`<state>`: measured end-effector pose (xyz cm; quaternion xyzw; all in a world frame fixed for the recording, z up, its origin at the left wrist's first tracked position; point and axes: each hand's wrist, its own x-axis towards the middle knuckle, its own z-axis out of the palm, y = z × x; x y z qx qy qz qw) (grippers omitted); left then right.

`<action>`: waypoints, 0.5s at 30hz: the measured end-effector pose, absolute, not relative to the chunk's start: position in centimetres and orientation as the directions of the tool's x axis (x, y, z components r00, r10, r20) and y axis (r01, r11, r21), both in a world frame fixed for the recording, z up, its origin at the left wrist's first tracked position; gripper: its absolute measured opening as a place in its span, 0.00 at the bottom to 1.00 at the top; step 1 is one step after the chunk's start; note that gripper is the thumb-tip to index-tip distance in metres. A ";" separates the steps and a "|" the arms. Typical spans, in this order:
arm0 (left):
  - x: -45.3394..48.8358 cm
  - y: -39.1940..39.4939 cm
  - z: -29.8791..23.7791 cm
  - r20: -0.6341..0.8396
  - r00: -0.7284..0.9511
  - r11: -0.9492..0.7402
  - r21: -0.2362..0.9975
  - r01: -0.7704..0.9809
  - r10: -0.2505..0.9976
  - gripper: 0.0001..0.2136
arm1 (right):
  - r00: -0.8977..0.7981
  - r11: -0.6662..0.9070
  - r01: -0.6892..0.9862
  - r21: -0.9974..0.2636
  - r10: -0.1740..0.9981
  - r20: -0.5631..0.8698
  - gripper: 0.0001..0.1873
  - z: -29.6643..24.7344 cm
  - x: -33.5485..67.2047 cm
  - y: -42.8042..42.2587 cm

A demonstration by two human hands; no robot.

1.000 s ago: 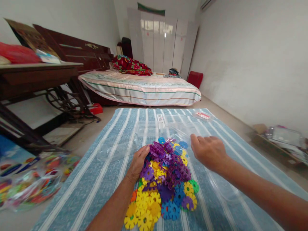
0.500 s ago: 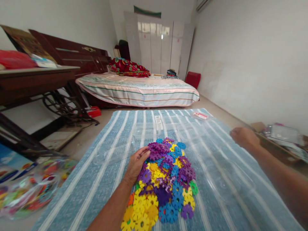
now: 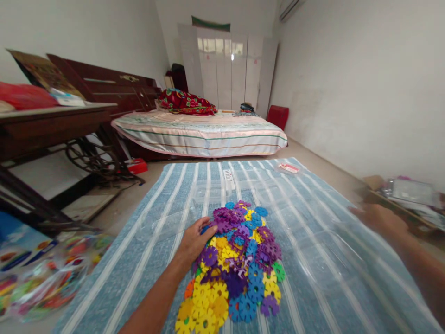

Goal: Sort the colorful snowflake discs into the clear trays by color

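A heap of plastic snowflake discs (image 3: pixel 239 260) in purple, yellow, blue, green and orange lies on a striped cloth. My left hand (image 3: pixel 196 236) rests at the heap's upper left edge, beside a cluster of purple discs (image 3: pixel 227 218). Its thumb and fingers stand apart, and a bit of blue disc shows in the gap; I see no firm hold on it. Out to the right, over the edge of the cloth, my right hand (image 3: pixel 377 220) is smeared by motion. Its fingers and anything in them cannot be made out.
Clear plastic trays (image 3: pixel 330 260) lie around the heap on the blue striped cloth (image 3: pixel 139 260). A small red-and-white packet (image 3: pixel 288 168) sits at the far edge. Bags of colourful pieces (image 3: pixel 52 283) are at the left, a box of odds and ends (image 3: pixel 410 199) at the right. Beyond stands a bed (image 3: pixel 208 134).
My right hand has moved farther right and slightly down, becoming blurred. My left hand has shifted a little left and down along the heap's edge, with a wider gap between thumb and fingers.
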<state>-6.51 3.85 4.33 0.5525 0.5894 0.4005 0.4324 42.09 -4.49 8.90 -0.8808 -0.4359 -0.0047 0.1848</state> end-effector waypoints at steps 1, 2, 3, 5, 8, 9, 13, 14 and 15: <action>-6.8 3.6 4.6 -0.078 -0.018 0.080 0.943 0.324 0.997 0.26 | 0.624 -0.560 0.767 -0.313 0.765 0.159 0.23 9.5 40.6 -4.8; -7.1 3.4 4.8 -0.096 -0.015 0.095 0.935 0.340 0.995 0.27 | 0.610 -0.537 0.765 -0.356 0.781 0.134 0.24 10.1 38.6 -5.2; -7.3 3.2 5.1 -0.120 -0.012 0.117 0.927 0.357 0.993 0.27 | 0.549 -0.451 0.764 -0.461 0.830 0.098 0.24 10.3 36.1 -5.7; -7.7 2.8 5.7 -0.180 -0.011 0.170 0.903 0.393 0.984 0.29 | 0.337 -0.232 0.684 -0.691 0.941 0.018 0.27 10.0 30.2 -6.8; -7.8 2.6 6.6 -0.251 -0.019 0.232 0.863 0.449 0.968 0.31 | 0.188 -0.134 0.648 -0.750 0.982 -0.013 0.32 7.8 22.1 -7.6; -7.8 2.6 6.8 -0.261 -0.016 0.239 0.855 0.460 0.965 0.31 | 0.174 -0.115 0.683 -0.721 0.985 0.008 0.31 6.8 20.2 -7.6; -7.4 2.8 7.0 -0.284 -0.005 0.258 0.865 0.431 0.959 0.29 | 0.188 -0.101 0.752 -0.652 0.980 0.064 0.29 3.4 16.7 -6.0; -7.3 2.8 6.9 -0.294 -0.006 0.270 0.871 0.410 0.956 0.28 | 0.185 -0.089 0.753 -0.653 0.979 0.080 0.29 2.8 16.3 -5.6; -7.2 2.9 6.7 -0.305 -0.003 0.282 0.877 0.389 0.952 0.28 | 0.190 -0.078 0.749 -0.658 0.977 0.100 0.30 2.3 15.9 -5.2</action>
